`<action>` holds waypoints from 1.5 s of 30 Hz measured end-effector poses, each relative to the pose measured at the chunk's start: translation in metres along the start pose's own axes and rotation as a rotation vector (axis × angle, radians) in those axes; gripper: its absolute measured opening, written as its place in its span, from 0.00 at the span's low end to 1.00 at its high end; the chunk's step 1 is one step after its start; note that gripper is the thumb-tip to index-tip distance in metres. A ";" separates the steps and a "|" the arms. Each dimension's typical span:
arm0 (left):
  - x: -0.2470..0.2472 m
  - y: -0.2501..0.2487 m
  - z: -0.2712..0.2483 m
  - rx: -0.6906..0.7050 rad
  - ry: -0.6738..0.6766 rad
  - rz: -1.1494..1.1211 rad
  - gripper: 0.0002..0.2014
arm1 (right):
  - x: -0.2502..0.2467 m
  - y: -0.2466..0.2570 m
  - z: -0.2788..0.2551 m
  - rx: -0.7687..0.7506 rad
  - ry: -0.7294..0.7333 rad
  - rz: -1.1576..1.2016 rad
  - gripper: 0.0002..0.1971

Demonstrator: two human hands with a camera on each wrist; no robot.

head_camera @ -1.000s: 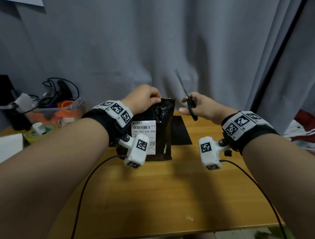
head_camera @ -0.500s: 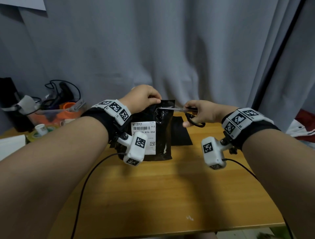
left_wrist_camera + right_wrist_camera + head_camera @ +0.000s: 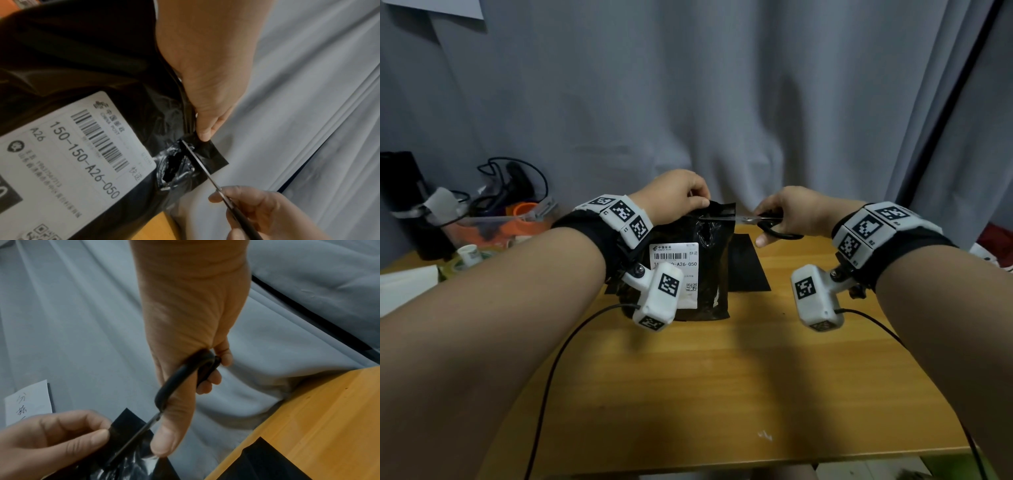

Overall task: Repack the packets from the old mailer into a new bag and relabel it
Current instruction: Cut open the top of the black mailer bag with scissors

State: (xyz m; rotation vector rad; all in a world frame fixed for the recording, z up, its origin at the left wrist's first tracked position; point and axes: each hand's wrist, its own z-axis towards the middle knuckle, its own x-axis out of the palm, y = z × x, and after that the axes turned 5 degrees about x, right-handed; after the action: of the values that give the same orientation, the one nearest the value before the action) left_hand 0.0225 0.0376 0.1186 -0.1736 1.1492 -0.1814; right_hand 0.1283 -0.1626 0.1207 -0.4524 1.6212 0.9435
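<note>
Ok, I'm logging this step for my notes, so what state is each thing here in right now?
old mailer: upright on the table, top edge partly cut, shiny crumpled patch below it.
scissors: blades across the mailer's top strip.
left hand: pinches the mailer's top edge.
right hand: grips the scissors' handles.
shipping label: stuck on the mailer's front.
new bag: lying flat behind the mailer.

A grey curtain (image 3: pixel 722 102) hangs in folds behind the wooden table (image 3: pixel 722 394). A white paper sheet (image 3: pixel 453 7) is fixed at the upper left. The light is dim and even.
</note>
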 end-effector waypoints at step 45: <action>-0.020 0.014 -0.009 -0.173 0.132 0.085 0.08 | 0.017 -0.005 0.036 -0.096 -0.076 -0.110 0.21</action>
State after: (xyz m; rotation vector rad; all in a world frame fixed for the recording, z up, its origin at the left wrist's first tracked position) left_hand 0.0069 0.0556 0.1292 -0.2689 1.3022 -0.0182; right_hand 0.1500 -0.1351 0.1022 -0.5601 1.4721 0.9469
